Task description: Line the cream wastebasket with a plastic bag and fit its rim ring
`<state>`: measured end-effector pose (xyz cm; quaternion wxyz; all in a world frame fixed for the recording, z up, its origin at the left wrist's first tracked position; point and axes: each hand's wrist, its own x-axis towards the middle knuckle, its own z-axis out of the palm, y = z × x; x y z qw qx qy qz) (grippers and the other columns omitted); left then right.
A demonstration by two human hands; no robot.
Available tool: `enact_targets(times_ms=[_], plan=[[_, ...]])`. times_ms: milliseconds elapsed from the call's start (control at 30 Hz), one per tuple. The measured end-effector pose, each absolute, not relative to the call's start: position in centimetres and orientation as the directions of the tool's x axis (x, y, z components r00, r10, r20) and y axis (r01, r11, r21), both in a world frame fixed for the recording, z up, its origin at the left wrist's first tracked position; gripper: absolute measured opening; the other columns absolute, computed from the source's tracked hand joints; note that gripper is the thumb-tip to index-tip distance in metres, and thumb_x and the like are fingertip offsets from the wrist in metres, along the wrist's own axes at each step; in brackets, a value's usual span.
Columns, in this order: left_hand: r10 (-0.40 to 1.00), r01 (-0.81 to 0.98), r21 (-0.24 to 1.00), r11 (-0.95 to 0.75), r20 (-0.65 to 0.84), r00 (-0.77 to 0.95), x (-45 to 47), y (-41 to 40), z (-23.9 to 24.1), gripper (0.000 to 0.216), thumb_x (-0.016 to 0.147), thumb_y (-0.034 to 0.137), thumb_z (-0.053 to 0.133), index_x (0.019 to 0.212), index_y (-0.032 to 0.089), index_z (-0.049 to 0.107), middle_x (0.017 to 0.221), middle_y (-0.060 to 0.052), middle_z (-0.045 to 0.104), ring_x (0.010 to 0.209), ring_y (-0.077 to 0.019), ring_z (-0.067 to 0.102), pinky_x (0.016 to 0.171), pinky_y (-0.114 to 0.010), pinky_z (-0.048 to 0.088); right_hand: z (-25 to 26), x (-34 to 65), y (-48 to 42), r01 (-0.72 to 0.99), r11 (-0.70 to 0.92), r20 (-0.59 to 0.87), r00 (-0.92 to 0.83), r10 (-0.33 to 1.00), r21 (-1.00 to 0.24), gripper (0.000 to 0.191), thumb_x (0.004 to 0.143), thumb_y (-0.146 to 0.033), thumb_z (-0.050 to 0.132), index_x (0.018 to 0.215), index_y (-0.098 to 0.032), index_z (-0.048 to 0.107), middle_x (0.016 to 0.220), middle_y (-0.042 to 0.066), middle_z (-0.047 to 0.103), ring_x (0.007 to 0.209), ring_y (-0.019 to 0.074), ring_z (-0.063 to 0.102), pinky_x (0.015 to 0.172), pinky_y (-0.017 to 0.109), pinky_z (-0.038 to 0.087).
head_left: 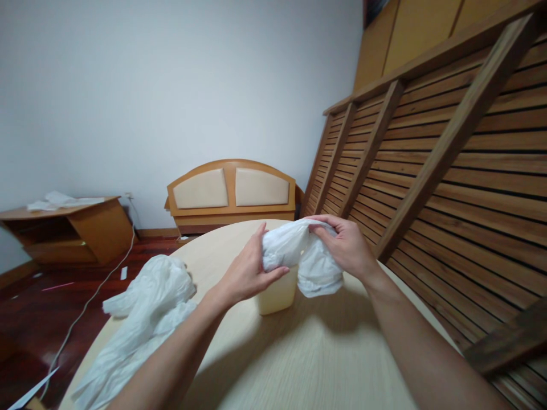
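Note:
A thin white plastic bag (320, 267) is bunched between my two hands, above the round pale wooden table (333, 353). My left hand (250, 270) wraps round its left part, thumb toward me and fingers behind. On the other side, my right hand (342, 242) pinches the bag's upper edge, and part of the bag hangs below it. A cream-coloured container (277, 296) stands on the table just under the left part of the bag. Its top is hidden by the bag and my left hand.
Another crumpled white plastic bag (154, 310) lies along the table's left edge. A slatted wooden frame (427, 171) leans at the right. Behind the table stands a padded headboard (231, 193). A low wooden cabinet (94, 228) and a cable (96, 290) are at the left.

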<state>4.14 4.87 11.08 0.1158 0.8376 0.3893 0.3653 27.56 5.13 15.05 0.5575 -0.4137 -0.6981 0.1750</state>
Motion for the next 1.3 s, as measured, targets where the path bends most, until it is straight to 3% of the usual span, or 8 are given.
enact_targets(times_ms=[300,433,567,633,833,933,1067,1300], plan=[[0.714,0.492,0.518,-0.7,0.536,0.451,4.1,5.2,10.9,0.112,0.082,0.041,0.073,0.157,0.018,-0.007,0.156,-0.022,0.036,0.144,-0.0329,0.039,0.117,-0.05,0.034,15.6,28.0,5.2,0.342,0.619,0.704,0.247,0.666,-0.707,0.028,0.084,-0.039,0.067,0.1,-0.019,0.077,0.099,0.007,0.079,0.089,0.0232,0.073,0.08,0.034,0.059],[0.743,0.552,0.503,-0.665,0.513,0.429,4.0,5.1,10.8,0.107,0.081,0.046,0.073,0.156,0.016,0.004,0.156,-0.025,0.035,0.144,-0.0362,0.039,0.116,-0.052,0.036,15.8,29.1,5.4,0.329,0.644,0.723,0.346,0.598,-0.69,0.028,0.084,-0.039,0.068,0.102,-0.02,0.076,0.102,0.008,0.078,0.093,0.0254,0.073,0.085,0.039,0.059],[0.776,0.577,0.524,-0.627,0.489,0.399,4.1,5.1,10.9,0.101,0.082,0.05,0.072,0.156,0.019,0.01,0.143,-0.021,0.053,0.129,-0.0354,0.055,0.106,-0.054,0.045,16.1,30.5,5.5,0.33,0.669,0.737,0.434,0.519,-0.666,0.029,0.085,-0.042,0.069,0.105,-0.023,0.075,0.106,0.008,0.078,0.098,0.0272,0.073,0.088,0.043,0.059],[0.781,0.596,0.511,-0.619,0.48,0.398,4.0,5.1,11.0,0.092,0.082,0.05,0.072,0.153,0.02,0.021,0.136,-0.018,0.06,0.124,-0.0346,0.059,0.103,-0.054,0.046,16.4,31.1,5.3,0.335,0.672,0.737,0.458,0.496,-0.66,0.029,0.085,-0.042,0.069,0.106,-0.023,0.075,0.106,0.008,0.078,0.098,0.0275,0.073,0.088,0.044,0.059],[0.756,0.613,0.452,-0.647,0.485,0.44,3.5,5.3,11.5,0.04,0.087,0.041,0.069,0.122,0.022,0.062,0.115,-0.008,0.074,0.11,-0.0279,0.067,0.097,-0.043,0.051,17.1,31.6,4.6,0.465,0.58,0.742,0.368,0.561,-0.669,0.022,0.081,-0.035,0.07,0.097,-0.022,0.079,0.098,0.006,0.079,0.093,0.0273,0.074,0.087,0.042,0.059],[0.723,0.622,0.391,-0.679,0.502,0.474,3.3,5.8,11.4,0.019,0.093,0.038,0.063,0.1,0.023,0.072,0.106,-0.005,0.077,0.098,-0.0245,0.071,0.089,-0.038,0.053,16.8,31.5,4.8,0.55,0.532,0.748,0.309,0.587,-0.644,0.022,0.082,-0.035,0.068,0.095,-0.021,0.079,0.096,0.007,0.079,0.093,0.0267,0.073,0.086,0.039,0.058],[0.7,0.661,0.313,-0.682,0.543,0.465,3.2,6.9,10.7,0.016,0.095,0.028,0.06,0.093,0.024,0.075,0.095,-0.003,0.077,0.087,-0.0213,0.07,0.082,-0.035,0.053,16.3,31.3,5.3,0.615,0.467,0.719,0.251,0.648,-0.635,0.025,0.083,-0.036,0.066,0.096,-0.019,0.079,0.095,0.008,0.079,0.089,0.0261,0.073,0.084,0.039,0.057],[0.61,0.812,0.077,-0.578,0.702,0.367,2.6,8.5,8.6,0.021,0.096,0.024,0.058,0.104,0.024,0.078,0.098,-0.009,0.066,0.091,-0.0238,0.059,0.08,-0.037,0.053,15.5,29.9,5.4,0.658,0.398,0.618,0.131,0.775,-0.639,0.027,0.083,-0.037,0.065,0.099,-0.021,0.079,0.095,0.007,0.079,0.084,0.0246,0.073,0.078,0.036,0.056]])
